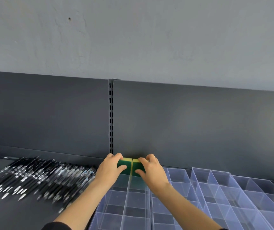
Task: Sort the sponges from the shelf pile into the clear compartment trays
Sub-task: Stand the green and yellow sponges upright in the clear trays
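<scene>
Head view: two sponges held at the back row of the clear compartment tray [124, 211].
At 12 o'clock, left hand [109, 169] pinches the left sponge [124, 165], right hand [151, 171] the right sponge [137, 166], fingers curled closed around each; sponges touch across a divider. Pressing each straight down, level, should seat them without snagging the walls.

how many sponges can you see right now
2. One sponge is gripped by the left hand, the other sponge by the right hand, side by side at the far end of the clear tray. More may lie outside the view.
</scene>
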Demonstrator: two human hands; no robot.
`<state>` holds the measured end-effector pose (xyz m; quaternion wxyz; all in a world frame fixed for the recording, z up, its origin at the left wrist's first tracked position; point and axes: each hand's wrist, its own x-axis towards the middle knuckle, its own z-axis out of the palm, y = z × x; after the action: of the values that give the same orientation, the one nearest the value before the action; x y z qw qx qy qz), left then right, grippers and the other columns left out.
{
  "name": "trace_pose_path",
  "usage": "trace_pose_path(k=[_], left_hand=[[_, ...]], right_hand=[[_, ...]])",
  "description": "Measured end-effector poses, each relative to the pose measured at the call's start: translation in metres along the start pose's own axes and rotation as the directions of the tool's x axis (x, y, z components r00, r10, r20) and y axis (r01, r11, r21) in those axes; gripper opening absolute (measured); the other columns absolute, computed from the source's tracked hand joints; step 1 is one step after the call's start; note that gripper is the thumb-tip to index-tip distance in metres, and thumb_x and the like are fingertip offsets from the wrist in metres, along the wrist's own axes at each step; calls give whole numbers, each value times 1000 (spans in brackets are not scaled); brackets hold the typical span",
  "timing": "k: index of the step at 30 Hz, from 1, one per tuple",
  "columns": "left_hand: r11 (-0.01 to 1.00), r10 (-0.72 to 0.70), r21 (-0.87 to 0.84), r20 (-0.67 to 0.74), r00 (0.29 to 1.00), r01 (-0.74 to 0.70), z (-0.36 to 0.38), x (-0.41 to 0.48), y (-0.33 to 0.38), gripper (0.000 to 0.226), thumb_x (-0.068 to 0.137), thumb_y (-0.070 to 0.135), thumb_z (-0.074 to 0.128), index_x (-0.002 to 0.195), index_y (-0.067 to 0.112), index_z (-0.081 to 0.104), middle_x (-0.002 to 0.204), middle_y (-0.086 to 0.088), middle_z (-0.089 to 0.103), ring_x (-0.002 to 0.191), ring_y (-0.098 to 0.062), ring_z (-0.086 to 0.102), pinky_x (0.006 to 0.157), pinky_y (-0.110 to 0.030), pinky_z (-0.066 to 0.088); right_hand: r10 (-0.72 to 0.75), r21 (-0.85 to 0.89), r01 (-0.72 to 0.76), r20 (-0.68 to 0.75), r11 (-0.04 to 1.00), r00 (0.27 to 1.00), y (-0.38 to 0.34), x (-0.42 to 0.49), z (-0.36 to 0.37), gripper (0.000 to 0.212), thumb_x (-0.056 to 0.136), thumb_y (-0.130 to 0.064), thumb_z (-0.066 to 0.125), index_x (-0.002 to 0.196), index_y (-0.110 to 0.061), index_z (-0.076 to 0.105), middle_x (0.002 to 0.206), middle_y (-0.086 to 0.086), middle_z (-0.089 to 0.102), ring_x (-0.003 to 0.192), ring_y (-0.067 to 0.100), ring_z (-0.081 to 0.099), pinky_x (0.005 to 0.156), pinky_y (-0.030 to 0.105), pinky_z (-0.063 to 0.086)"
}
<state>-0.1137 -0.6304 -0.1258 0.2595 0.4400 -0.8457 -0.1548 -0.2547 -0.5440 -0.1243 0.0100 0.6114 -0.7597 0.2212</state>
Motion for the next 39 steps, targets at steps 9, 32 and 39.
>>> trace_pose_path(k=[9,32,39], left_hand=[[991,13,130,-9,1000,-12,-4,-4,4,26,92,34,53,116,23,51,113,-1,53,95,-18,57,79,-30,52],[939,208,254,121,971,-232,16,-31,177,46,95,44,40,134,20,40,135,-4,47,124,-24,43,98,-34,38],[932,250,231,144,957,-278,41,-61,256,44,95,44,40,131,19,42,131,-4,48,121,-23,44,96,-33,38]], right_hand=[[12,-53,-12,14,999,1000,4,-7,-8,46,94,-36,47,138,-23,37,132,5,41,118,21,47,90,31,48],[288,-260,-322,-159,910,944,129,-134,-145,51,95,-44,37,139,-19,34,140,3,41,127,26,38,103,39,34],[349,-244,-396,-214,885,912,185,-200,-195,50,94,-45,38,138,-20,35,138,3,42,126,25,39,102,39,36]])
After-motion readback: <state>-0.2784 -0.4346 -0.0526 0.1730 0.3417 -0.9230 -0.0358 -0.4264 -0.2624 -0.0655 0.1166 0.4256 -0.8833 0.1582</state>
